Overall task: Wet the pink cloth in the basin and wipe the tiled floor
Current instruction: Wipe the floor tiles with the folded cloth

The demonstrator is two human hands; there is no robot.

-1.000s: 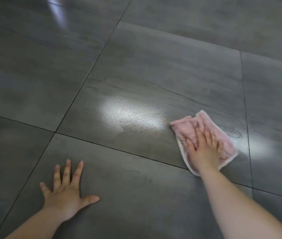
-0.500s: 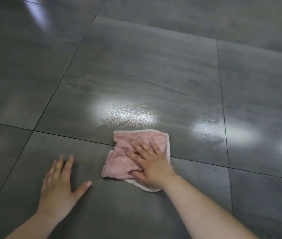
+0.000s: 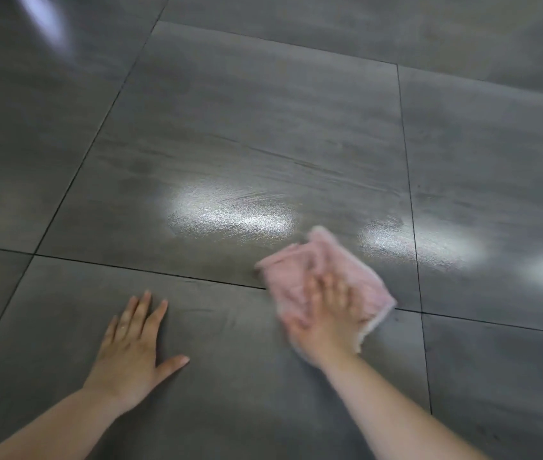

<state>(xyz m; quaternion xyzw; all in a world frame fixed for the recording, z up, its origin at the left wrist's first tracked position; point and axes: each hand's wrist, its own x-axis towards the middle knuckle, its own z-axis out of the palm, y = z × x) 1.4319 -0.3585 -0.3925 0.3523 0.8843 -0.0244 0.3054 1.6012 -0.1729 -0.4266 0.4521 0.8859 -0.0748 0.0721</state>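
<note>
Right hand (image 3: pixel 326 313), palm pressed flat on the pink cloth (image 3: pixel 323 277), has swept back rightward across the grout line, extending the wet streak; left hand (image 3: pixel 130 346) braces open on the tiled floor (image 3: pixel 263 127)

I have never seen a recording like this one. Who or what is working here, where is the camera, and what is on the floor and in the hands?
There is no machine here: a person is working with two bare hands. The single camera is worn on the person's head and looks forward and down, so you see both arms reaching in from the bottom edge. The surface is a floor of large dark grey tiles with thin dark joints. Shiny patches on it look like a wet film reflecting light. The right hand lies flat on a pink cloth and presses it onto the floor; both look blurred, which suggests a wiping motion. The left hand rests flat on the tile with fingers spread and holds nothing; it seems to support the body. No basin is visible in this picture.
</note>
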